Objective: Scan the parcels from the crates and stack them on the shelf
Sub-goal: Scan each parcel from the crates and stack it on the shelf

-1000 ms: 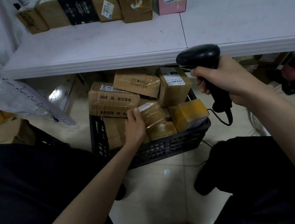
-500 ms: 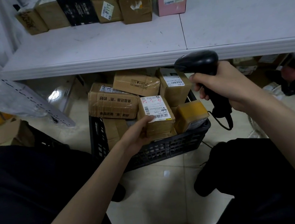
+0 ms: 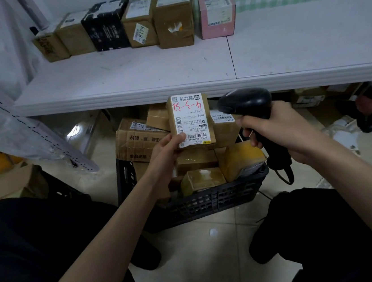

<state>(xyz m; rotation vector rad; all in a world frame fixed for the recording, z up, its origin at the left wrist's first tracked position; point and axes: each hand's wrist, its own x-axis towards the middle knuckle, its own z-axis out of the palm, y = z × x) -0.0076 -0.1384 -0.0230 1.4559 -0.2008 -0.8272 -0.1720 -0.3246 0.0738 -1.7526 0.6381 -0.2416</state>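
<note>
Right now the left hand (image 3: 167,149) grips a small parcel (image 3: 190,120) by its lower edge, label up, above the crate (image 3: 211,202). Just beside it, the right hand (image 3: 274,127) is wrapped round the scanner (image 3: 246,103) handle.

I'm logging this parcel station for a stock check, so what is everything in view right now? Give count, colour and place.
held parcel: one, brown with a white label marked in red, raised above the crate
scanner: one, black, corded, beside the held parcel
crate: one, black, on the floor below the shelf
parcels in crate: several, brown, exact count hidden
shelf: one, white, above the crate
shelved boxes: six in a row at the back; four brown, one black, one pink
floor clutter: under the shelf at right, too unclear to name
left hand: holds the parcel's lower corner
right hand: grips the scanner handle
</note>
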